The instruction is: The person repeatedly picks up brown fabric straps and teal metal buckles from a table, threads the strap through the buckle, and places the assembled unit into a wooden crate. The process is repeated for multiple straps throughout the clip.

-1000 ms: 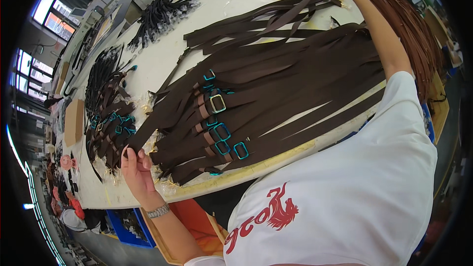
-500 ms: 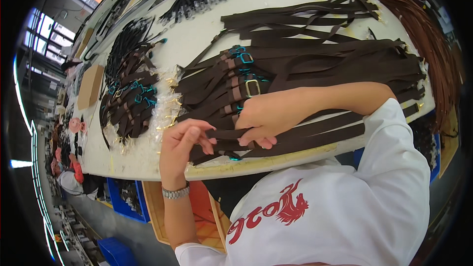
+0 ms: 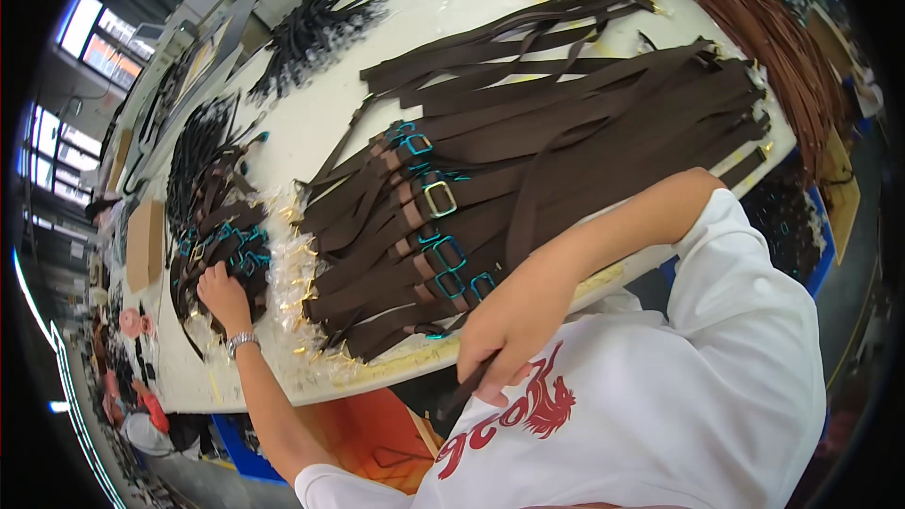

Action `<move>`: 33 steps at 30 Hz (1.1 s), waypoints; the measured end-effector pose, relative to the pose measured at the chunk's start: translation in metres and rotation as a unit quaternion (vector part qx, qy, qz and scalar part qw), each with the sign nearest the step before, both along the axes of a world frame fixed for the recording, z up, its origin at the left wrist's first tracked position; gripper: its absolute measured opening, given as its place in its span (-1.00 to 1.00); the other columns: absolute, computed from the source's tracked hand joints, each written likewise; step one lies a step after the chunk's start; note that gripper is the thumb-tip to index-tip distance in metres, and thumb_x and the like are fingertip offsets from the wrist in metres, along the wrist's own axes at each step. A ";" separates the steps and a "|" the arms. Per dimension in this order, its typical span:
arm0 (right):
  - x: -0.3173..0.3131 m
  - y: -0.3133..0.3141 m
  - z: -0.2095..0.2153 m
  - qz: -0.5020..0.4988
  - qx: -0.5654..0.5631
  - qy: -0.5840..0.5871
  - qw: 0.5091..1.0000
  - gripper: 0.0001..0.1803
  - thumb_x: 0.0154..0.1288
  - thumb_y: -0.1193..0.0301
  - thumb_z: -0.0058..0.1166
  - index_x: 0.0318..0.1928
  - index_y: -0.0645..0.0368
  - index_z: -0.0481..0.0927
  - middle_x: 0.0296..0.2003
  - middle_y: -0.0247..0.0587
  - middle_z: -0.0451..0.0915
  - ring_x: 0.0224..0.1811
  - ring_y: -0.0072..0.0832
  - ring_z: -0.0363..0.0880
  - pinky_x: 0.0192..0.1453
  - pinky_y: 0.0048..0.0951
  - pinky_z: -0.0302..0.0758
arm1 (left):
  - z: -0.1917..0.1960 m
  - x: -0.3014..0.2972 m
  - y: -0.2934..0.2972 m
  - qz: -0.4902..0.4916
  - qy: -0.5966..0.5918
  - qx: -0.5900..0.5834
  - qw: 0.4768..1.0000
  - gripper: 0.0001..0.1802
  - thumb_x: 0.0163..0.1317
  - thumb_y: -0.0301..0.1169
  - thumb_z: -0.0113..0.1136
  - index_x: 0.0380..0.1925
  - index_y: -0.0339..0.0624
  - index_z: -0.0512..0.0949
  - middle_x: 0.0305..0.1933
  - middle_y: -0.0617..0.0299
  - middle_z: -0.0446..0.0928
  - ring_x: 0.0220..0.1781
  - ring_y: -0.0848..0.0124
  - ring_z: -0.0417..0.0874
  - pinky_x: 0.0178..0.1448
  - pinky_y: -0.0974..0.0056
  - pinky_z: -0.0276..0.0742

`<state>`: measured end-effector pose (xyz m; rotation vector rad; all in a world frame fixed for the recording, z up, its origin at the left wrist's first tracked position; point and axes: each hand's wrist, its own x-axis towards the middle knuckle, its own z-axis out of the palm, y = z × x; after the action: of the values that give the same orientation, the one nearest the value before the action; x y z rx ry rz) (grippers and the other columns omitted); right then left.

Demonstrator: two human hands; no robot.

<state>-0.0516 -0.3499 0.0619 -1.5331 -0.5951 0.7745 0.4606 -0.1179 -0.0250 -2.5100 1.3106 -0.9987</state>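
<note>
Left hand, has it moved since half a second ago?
Yes, the left hand has moved left, closer to the brown box, onto the leftmost strap pile.

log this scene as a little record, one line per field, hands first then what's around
left hand: fingers at the strap pile, grip unclear
right hand: holding a dark strap
left wrist: metal-banded watch
centre: dark brown straps lying on the pale table
far left: black bundle
far right: reddish-brown strands
</note>
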 end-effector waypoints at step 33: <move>-0.002 0.033 -0.034 -0.384 0.153 0.103 0.905 -0.79 0.49 0.26 0.32 -0.23 0.12 0.64 -0.40 -0.38 0.74 -0.45 -0.76 0.35 -0.41 -0.54 0.18 | 0.038 -0.404 0.020 -0.168 0.371 -0.200 0.891 -0.59 0.37 -0.70 0.14 0.19 -0.41 0.67 -0.11 -0.08 0.79 -0.18 0.10 0.85 -0.05 0.16 0.71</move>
<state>-0.0537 -0.3170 0.0276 -1.2221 0.0712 0.2079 0.0566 -0.0978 0.0127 -3.2370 1.9558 -0.3406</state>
